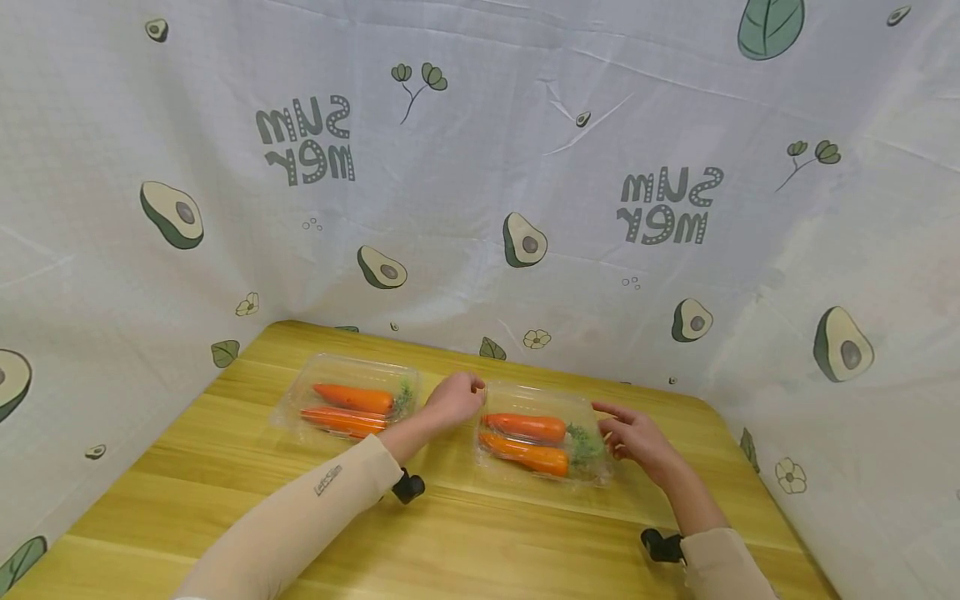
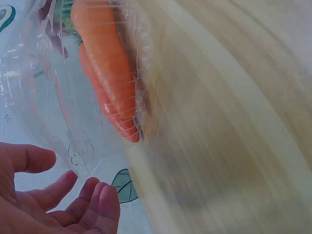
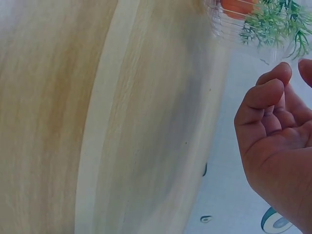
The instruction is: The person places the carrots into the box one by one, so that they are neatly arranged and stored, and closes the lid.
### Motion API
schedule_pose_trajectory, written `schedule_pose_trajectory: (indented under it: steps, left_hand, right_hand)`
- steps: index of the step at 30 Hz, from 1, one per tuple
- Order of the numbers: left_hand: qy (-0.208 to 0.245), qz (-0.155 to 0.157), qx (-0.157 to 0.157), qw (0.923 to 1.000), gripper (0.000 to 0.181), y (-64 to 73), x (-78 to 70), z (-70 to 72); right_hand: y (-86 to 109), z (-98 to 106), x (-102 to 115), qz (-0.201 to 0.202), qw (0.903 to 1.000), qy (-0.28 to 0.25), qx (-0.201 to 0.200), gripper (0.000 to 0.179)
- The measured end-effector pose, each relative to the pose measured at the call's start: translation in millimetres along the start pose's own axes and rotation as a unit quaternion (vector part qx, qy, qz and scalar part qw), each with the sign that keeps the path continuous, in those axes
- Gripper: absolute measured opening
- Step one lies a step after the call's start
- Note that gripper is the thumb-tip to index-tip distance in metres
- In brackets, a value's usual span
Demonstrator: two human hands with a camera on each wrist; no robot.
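Note:
A clear plastic clamshell box (image 1: 540, 394) lies closed on the wooden table, between my two hands. Two orange carrots (image 1: 525, 427) with feathery green tops (image 1: 583, 444) show through its lid. My left hand (image 1: 456, 398) is by the box's far left corner; in the left wrist view its fingers (image 2: 108, 202) are loosely bent, with the thumb (image 2: 36, 159) apart from them and nothing between. At the box's right end is my right hand (image 1: 636, 440), index finger reaching toward the far corner. In the right wrist view, its bent fingers (image 3: 263, 95) are just below the green tops.
A second clear clamshell box (image 1: 360, 364) with two carrots (image 1: 352, 397) stands on the left, beyond my left forearm. A white curtain (image 1: 450, 192) printed with avocados surrounds the table (image 1: 450, 525) at the back and both sides.

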State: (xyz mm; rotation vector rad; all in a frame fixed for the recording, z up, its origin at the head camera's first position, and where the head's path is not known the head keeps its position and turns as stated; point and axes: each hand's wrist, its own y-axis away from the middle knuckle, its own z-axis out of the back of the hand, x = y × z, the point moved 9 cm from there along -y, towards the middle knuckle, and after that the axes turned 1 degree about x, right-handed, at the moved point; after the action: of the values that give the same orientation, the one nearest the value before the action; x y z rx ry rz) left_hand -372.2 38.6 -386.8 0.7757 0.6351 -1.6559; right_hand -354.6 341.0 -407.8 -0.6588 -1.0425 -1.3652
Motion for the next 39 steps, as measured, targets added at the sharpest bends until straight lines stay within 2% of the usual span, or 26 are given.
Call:
schedule_pose_trajectory:
  steps: [5,13,24,39]
  left_hand:
    - [-0.004,-0.017,0.006,0.9998,0.037,8.7,-1.5,-1.9]
    - [-0.05,-0.036,-0.012,0.9981,0.044,26.2,-3.2,-5.0]
    - [-0.014,-0.029,0.0,0.9995,0.054,49.7,-2.6,-8.0]
    - [0.071,0.012,0.033,0.9969,0.066,64.1,11.5,-17.2]
  right_hand:
    - [1.1,-1.9,1.6,0.004,1.0,0.008,0.004,0.058]
    - [1.9,-2.5,2.4,0.009,0.9999,0.014,-0.004,0.057]
    - [2.7,-3.3,2.2,0.009,0.9998,0.016,-0.005,0.055]
    - [4.9,-4.5,4.4,0.013,0.9998,0.013,-0.001,0.056]
